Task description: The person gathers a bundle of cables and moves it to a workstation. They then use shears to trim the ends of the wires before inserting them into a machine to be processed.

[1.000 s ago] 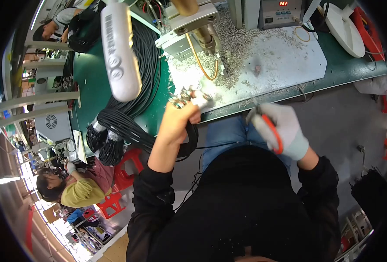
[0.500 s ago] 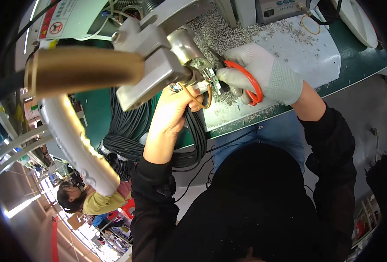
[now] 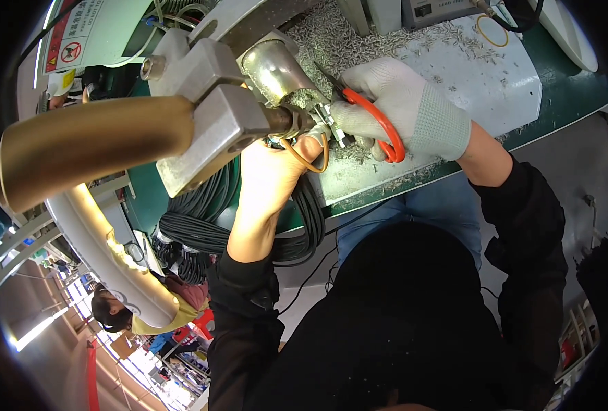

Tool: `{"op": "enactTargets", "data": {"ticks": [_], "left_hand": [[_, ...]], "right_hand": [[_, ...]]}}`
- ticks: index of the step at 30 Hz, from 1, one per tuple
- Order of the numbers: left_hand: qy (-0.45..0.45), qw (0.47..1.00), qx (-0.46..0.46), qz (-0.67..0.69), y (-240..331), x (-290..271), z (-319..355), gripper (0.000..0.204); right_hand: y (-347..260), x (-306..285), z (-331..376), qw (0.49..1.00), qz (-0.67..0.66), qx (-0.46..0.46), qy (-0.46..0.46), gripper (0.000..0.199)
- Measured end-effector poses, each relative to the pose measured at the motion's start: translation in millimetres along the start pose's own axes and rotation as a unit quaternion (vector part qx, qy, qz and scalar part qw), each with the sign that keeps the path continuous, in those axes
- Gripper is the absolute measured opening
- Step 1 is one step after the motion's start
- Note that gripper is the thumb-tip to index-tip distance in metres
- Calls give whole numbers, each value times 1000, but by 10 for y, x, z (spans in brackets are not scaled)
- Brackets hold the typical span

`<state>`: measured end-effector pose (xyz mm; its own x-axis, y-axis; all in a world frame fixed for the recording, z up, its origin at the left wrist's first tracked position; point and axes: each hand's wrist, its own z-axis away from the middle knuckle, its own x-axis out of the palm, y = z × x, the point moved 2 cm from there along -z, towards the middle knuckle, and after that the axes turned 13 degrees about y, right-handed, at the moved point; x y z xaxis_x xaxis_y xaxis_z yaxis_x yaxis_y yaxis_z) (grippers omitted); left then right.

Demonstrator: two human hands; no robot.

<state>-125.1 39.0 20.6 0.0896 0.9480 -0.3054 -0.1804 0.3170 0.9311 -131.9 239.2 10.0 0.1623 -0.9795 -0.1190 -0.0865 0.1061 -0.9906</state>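
Observation:
My right hand [image 3: 400, 103], in a white knit glove, is closed with red-handled scissors [image 3: 379, 120] hooked in it. The dark blades point up and left. Its fingertips meet a small metal connector [image 3: 335, 127] under the tip end of a clamped soldering iron [image 3: 98, 144]. My bare left hand [image 3: 266, 168] is closed on the connector from the left, its thumb against it; the iron's clamp [image 3: 225, 113] hides some fingers. A brown wire loop [image 3: 314, 164] curves beside that thumb. Just behind the connector is a shiny metal cylinder [image 3: 276, 68].
Short metal bits [image 3: 324, 31] pile up at the back and scatter over the white sheet [image 3: 482, 103]. Coiled black cables [image 3: 208, 226] hang at the bench's left edge. A curved lit lamp [image 3: 105, 253] stands at the left; past it a person [image 3: 112, 312] sits.
The view has shifted, so the iron and clamp appear farther left. Both hands stay at the connector, with a small shift of the fingers. The person at the left is lower and more hidden.

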Motion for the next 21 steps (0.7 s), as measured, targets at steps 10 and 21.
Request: {"op": "enactTargets", "data": {"ticks": [10, 21], "left_hand": [[-25, 994, 82, -69, 34, -15, -9, 43], [-38, 995, 86, -39, 28, -20, -52, 43]], "right_hand": [[42, 19, -9, 993, -64, 91, -26, 29], [-25, -18, -33, 994, -52, 89, -45, 27]]}}
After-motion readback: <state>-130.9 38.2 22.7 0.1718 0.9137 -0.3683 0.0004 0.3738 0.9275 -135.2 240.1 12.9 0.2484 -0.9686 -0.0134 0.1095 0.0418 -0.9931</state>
